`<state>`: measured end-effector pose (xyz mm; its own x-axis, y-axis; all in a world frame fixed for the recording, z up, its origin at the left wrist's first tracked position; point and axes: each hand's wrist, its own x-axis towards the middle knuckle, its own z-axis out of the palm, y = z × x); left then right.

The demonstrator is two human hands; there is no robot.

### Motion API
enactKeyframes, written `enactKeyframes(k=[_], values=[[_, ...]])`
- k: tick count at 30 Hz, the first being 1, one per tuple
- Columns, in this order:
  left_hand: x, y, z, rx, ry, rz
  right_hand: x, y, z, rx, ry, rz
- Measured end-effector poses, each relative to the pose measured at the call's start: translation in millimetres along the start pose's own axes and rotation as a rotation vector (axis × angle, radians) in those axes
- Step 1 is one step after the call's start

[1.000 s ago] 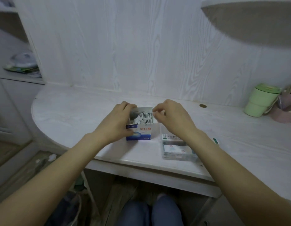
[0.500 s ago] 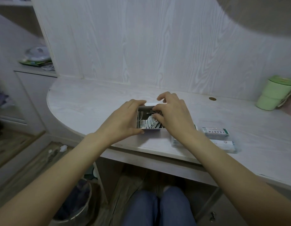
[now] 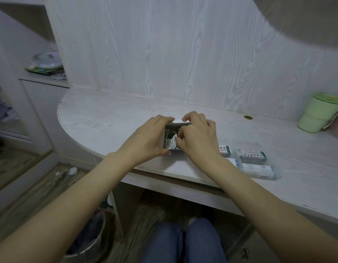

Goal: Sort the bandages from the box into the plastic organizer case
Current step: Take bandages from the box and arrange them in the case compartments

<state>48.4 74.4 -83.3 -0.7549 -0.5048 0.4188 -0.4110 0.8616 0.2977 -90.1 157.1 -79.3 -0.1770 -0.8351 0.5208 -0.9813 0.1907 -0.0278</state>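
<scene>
While the left hand (image 3: 145, 141) is bracing the box (image 3: 169, 136), now lying open-topped on the bench (image 3: 111, 118), the right hand (image 3: 198, 138) fingers are pinching bandages (image 3: 170, 142) inside, the organizer case (image 3: 259, 168) waiting beyond the right wrist.

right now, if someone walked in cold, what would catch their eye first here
First the two hands meeting over the open box near the desk's front edge: the left hand grips its side while the right hand digs its fingertips into the packed bandages. Next, the clear organizer case to the right of the box, with printed packets inside. Last, the green cup at the far right by the wall.
</scene>
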Motion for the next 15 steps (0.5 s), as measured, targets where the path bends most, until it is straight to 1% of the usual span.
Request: enactKeyframes(k=[5,15], values=[[0.6,-2.3,-2.2,-0.004,-0.003,0.008,3.0,-2.6,-2.3,-0.003,-0.089,0.033],[3.7,-1.9,-1.4,0.012,-0.006,0.011,9.5,-4.6,-6.2,-0.103,-0.128,0.067]])
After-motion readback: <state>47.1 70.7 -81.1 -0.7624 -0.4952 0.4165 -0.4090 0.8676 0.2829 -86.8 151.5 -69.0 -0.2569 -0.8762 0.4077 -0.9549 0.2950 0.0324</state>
